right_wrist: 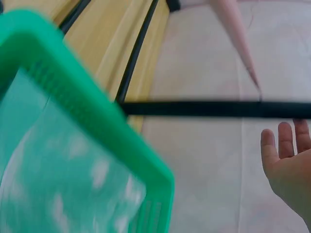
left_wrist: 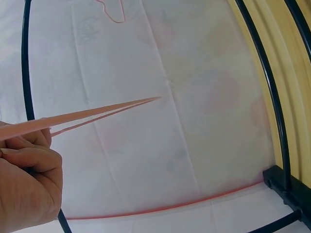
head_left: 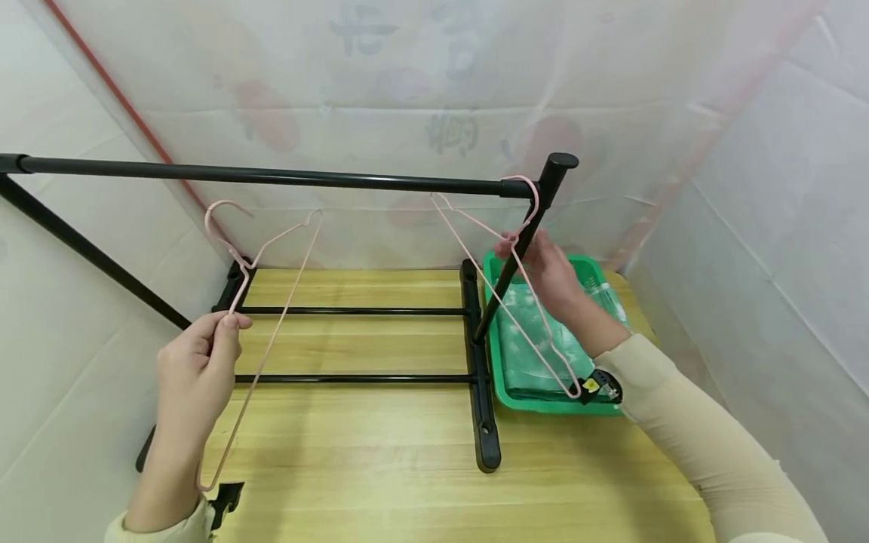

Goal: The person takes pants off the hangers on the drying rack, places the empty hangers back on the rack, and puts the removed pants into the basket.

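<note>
My left hand pinches one arm of a pink clothes hanger between thumb and fingers. That hanger's hook points up, below and in front of the rack's top bar. A second pink hanger hangs by its hook at the right end of the black rack. Behind that hanger and the rack's slanted post is my right hand, its fingers extended. In the right wrist view, the right hand has straight, spread fingers beside the post; contact with the hanger cannot be made out.
A green basket stands right of the rack's foot. Inside lies a folded green-and-white item. Everything stands on a wood-grain table; pale sheeting encloses the back and sides.
</note>
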Demonstrator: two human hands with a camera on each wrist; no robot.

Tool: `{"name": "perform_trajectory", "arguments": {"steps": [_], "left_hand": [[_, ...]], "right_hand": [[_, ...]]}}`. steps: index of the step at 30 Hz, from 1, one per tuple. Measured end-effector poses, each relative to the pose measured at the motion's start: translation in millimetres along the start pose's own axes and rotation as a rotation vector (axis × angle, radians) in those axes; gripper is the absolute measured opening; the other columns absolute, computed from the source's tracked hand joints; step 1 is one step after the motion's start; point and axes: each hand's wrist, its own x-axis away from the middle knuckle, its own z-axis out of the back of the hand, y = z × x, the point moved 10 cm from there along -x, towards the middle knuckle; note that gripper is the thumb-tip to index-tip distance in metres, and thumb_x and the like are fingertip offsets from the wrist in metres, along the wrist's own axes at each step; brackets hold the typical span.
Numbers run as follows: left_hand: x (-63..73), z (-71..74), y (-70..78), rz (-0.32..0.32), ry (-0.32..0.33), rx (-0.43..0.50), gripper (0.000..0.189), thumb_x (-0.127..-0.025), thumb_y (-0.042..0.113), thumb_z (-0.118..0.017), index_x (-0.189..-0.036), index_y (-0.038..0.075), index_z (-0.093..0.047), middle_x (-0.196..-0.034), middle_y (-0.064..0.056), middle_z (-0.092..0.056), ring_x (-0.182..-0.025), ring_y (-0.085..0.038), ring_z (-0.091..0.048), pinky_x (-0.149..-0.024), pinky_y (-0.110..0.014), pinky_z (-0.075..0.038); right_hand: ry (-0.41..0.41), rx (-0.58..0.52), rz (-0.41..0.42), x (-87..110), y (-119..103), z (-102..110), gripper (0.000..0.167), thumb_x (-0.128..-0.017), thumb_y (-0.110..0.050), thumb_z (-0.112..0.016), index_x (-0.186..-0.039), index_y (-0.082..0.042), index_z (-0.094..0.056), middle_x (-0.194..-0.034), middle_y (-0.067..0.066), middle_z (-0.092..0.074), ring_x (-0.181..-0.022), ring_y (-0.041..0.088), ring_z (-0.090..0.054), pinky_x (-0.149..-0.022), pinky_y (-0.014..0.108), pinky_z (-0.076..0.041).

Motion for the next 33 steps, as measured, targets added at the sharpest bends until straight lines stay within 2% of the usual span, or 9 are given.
{"name": "perform_trajectory", "arguments": {"steps": [5, 8, 11, 16, 21, 26, 30, 33], "left_hand": [[-2.8, -7.5, 4.2, 0.025, -0.014, 0.049, 0.024, -0.104, 0.016, -0.053, -0.098, 0.006, -0.074, -0.055, 0.001, -0.045, -0.037, -0.006, -0.028, -0.034, -0.024, -0.021], [-5.8, -10.5, 7.0, 0.036, -0.016, 0.091, 0.023, -0.104, 0.017, -0.053, -0.1, 0.007, -0.074, -0.056, 0.0, -0.045, -0.038, -0.007, -0.028, -0.034, -0.026, -0.021], [-10.7, -15.3, 11.7, 0.045, -0.027, 0.143, 0.024, -0.104, 0.018, -0.053, -0.101, 0.006, -0.074, -0.056, -0.001, -0.045, -0.039, -0.008, -0.03, -0.034, -0.027, -0.022], [-19.6, -27.5, 23.6, 0.043, -0.066, 0.24, 0.026, -0.105, 0.02, -0.051, -0.102, 0.005, -0.072, -0.053, -0.002, -0.044, -0.041, -0.011, -0.033, -0.036, -0.029, -0.025], [-22.5, -35.3, 32.0, 0.035, -0.072, 0.305, 0.025, -0.105, 0.018, -0.051, -0.099, 0.002, -0.07, -0.052, -0.001, -0.041, -0.042, -0.012, -0.033, -0.036, -0.03, -0.025], [-28.4, -39.2, 41.5, 0.001, -0.069, 0.335, 0.026, -0.106, 0.019, -0.05, -0.1, 0.001, -0.069, -0.053, -0.001, -0.04, -0.042, -0.011, -0.031, -0.036, -0.029, -0.023], [-38.2, -46.8, 50.0, -0.031, -0.1, 0.379, 0.027, -0.106, 0.019, -0.05, -0.101, 0.0, -0.068, -0.053, -0.001, -0.039, -0.043, -0.012, -0.03, -0.036, -0.03, -0.023], [-47.0, -56.1, 54.2, -0.029, -0.129, 0.396, 0.028, -0.106, 0.02, -0.049, -0.102, 0.0, -0.068, -0.053, -0.001, -0.04, -0.043, -0.012, -0.03, -0.036, -0.03, -0.023]], "right_hand": [[-0.003, -0.224, 0.068, -1.7, -5.7, -21.4, 0.04, -0.108, -0.042, -0.03, -0.097, -0.012, -0.053, -0.095, 0.005, -0.064, -0.092, 0.024, -0.066, -0.095, 0.046, -0.052], [0.011, -0.265, 0.131, -1.9, -8.4, -25.5, 0.048, -0.107, -0.045, -0.021, -0.086, -0.012, -0.049, -0.08, 0.005, -0.055, -0.072, 0.024, -0.056, -0.084, 0.041, -0.053], [0.038, -0.253, 0.162, -1.1, -7.7, -25.8, 0.05, -0.103, -0.051, -0.016, -0.083, -0.015, -0.044, -0.072, 0.004, -0.046, -0.064, 0.024, -0.04, -0.07, 0.036, -0.046], [0.074, -0.244, 0.169, -0.5, -3.7, -22.7, 0.048, -0.101, -0.056, -0.018, -0.084, -0.017, -0.04, -0.068, 0.002, -0.042, -0.059, 0.026, -0.033, -0.058, 0.035, -0.036], [0.093, -0.207, 0.182, -0.7, -2.6, -20.1, 0.054, -0.103, -0.056, -0.018, -0.08, -0.015, -0.044, -0.064, 0.003, -0.042, -0.056, 0.029, -0.033, -0.054, 0.037, -0.035], [0.108, -0.209, 0.152, -0.6, 1.5, -18.1, 0.055, -0.101, -0.06, -0.021, -0.083, -0.014, -0.046, -0.067, 0.002, -0.044, -0.057, 0.025, -0.037, -0.056, 0.038, -0.035], [0.106, -0.2, 0.111, -0.8, 5.0, -18.9, 0.055, -0.101, -0.062, -0.022, -0.085, -0.015, -0.044, -0.067, 0.001, -0.044, -0.058, 0.021, -0.04, -0.06, 0.036, -0.037], [0.109, -0.203, 0.075, -0.6, 7.4, -18.7, 0.055, -0.1, -0.063, -0.022, -0.085, -0.015, -0.043, -0.068, 0.0, -0.044, -0.06, 0.018, -0.041, -0.061, 0.031, -0.04]]}}
